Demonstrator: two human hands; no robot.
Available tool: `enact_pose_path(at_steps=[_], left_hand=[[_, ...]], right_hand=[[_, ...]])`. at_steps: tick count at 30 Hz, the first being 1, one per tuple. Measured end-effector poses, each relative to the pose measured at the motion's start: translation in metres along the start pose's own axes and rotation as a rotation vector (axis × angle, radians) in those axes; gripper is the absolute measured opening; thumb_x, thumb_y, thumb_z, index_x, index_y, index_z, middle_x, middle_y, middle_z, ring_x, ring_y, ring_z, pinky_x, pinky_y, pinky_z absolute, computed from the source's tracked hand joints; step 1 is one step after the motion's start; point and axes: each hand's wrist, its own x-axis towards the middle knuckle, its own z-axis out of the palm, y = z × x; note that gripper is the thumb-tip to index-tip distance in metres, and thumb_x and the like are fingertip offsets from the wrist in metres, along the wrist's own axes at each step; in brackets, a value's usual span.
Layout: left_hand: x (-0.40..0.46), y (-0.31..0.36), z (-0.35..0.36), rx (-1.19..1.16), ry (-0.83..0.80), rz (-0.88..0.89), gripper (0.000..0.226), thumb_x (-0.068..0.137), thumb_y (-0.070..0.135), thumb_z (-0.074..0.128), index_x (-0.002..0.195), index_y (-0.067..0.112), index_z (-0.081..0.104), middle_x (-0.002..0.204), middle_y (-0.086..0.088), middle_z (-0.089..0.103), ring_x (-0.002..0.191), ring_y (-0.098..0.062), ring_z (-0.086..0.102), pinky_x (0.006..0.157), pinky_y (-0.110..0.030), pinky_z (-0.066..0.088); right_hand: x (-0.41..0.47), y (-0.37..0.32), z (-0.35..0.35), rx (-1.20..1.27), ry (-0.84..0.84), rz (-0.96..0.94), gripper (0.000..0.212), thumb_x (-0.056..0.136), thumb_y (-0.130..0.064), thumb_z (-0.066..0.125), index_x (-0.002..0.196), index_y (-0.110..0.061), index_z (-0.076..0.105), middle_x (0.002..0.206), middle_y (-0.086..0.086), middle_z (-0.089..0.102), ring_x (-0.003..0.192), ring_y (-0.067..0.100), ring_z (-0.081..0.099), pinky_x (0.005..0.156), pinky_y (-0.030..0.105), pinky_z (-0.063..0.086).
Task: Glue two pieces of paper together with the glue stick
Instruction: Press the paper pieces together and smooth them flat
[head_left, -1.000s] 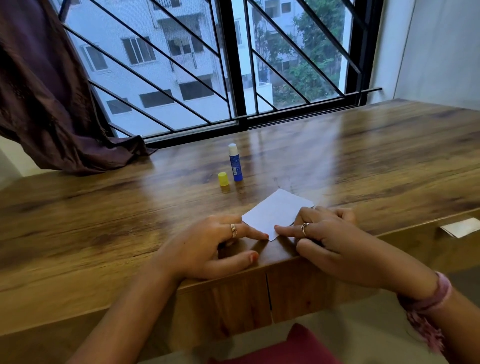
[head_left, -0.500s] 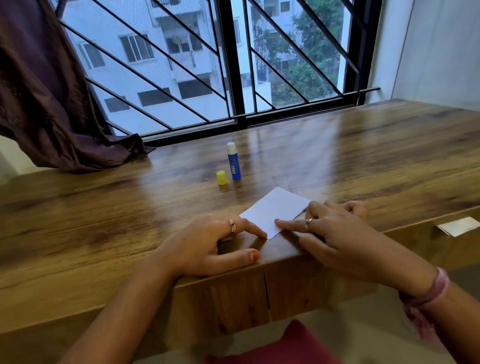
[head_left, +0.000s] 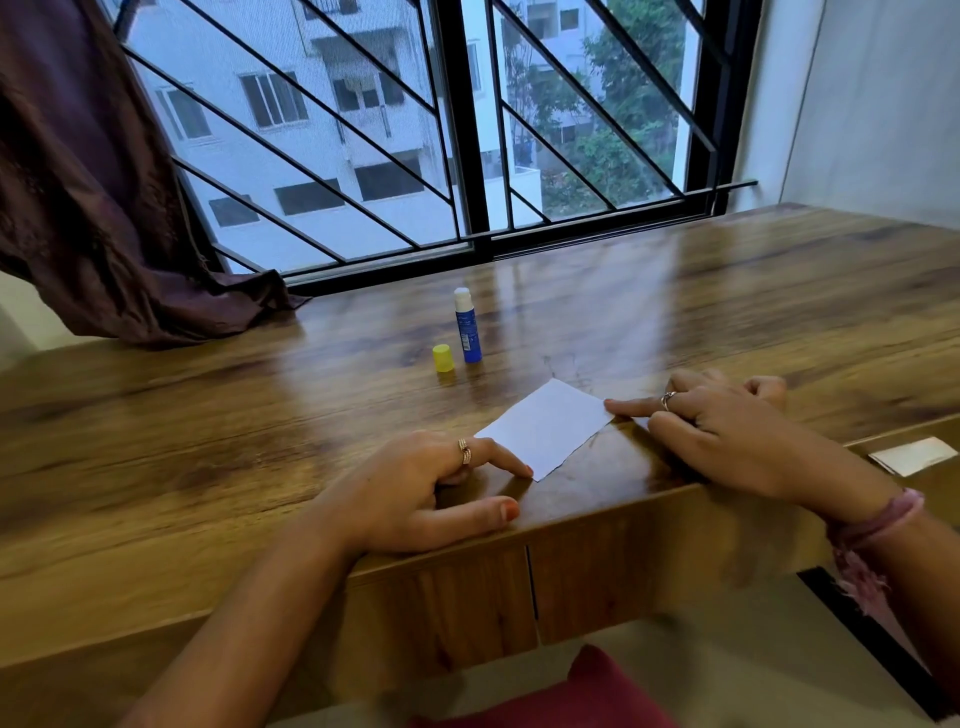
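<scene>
uncapped glue stick (head_left: 467, 326), yellow cap (head_left: 442, 358) beyond paper (head_left: 545, 427)

Single head-worn view, wide-angle, looked forward and down across the wooden desk (head_left: 208, 457) from its near edge. It faced the barred window (head_left: 467, 130) at the far side, wall to the right. Both forearms entered from the bottom, close to the lens; the frame edges bowed. No second view to overlap.
</scene>
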Motion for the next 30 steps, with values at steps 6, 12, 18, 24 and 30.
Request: enact_pose_path(at_steps=[6, 12, 18, 24, 30], left_hand=[[0.000, -0.002, 0.002, -0.075, 0.042, -0.047, 0.035, 0.089, 0.055, 0.041, 0.113, 0.038, 0.061, 0.057, 0.006, 0.047, 0.057, -0.006, 0.047, 0.054, -0.019, 0.033], [-0.001, -0.003, 0.003, 0.027, 0.183, -0.113, 0.042, 0.088, 0.060, 0.033, 0.107, 0.035, 0.061, 0.062, 0.010, 0.047, 0.063, -0.002, 0.049, 0.052, -0.016, 0.030], [0.000, -0.006, 0.006, 0.081, 0.221, -0.219, 0.054, 0.081, 0.069, 0.036, 0.121, 0.037, 0.056, 0.093, 0.023, 0.044, 0.084, 0.005, 0.048, 0.070, -0.018, 0.036], [0.001, -0.009, 0.007, 0.136, 0.185, -0.354, 0.063, 0.081, 0.069, 0.028, 0.131, 0.038, 0.050, 0.105, 0.013, 0.039, 0.101, -0.004, 0.034, 0.087, -0.032, 0.029], [0.002, -0.015, 0.010, 0.222, 0.096, -0.394, 0.078, 0.073, 0.079, 0.013, 0.138, 0.043, 0.038, 0.132, 0.012, 0.035, 0.116, -0.005, 0.024, 0.085, -0.033, 0.019]], right_hand=[[0.001, -0.001, 0.002, 0.018, -0.004, -0.010, 0.039, 0.090, -0.045, 0.025, 0.085, -0.056, 0.062, 0.081, -0.022, 0.041, 0.096, 0.004, 0.040, 0.068, 0.032, 0.010], [-0.006, -0.012, 0.007, -0.024, 0.057, -0.005, 0.046, 0.088, -0.048, 0.021, 0.116, -0.053, 0.057, 0.083, -0.022, 0.041, 0.092, 0.001, 0.037, 0.069, 0.031, 0.009], [-0.022, -0.041, 0.017, 0.061, 0.058, -0.079, 0.052, 0.083, -0.045, 0.016, 0.109, -0.034, 0.060, 0.085, -0.020, 0.042, 0.100, 0.007, 0.043, 0.069, 0.029, 0.008], [-0.019, -0.046, 0.005, 0.399, -0.139, -0.155, 0.039, 0.091, -0.038, 0.032, 0.116, -0.042, 0.060, 0.084, -0.030, 0.052, 0.088, -0.012, 0.046, 0.093, 0.033, 0.022], [0.001, -0.018, -0.011, 0.326, -0.182, -0.237, 0.039, 0.098, -0.024, 0.040, 0.126, -0.049, 0.051, 0.095, -0.022, 0.054, 0.090, -0.003, 0.051, 0.097, 0.043, 0.037]])
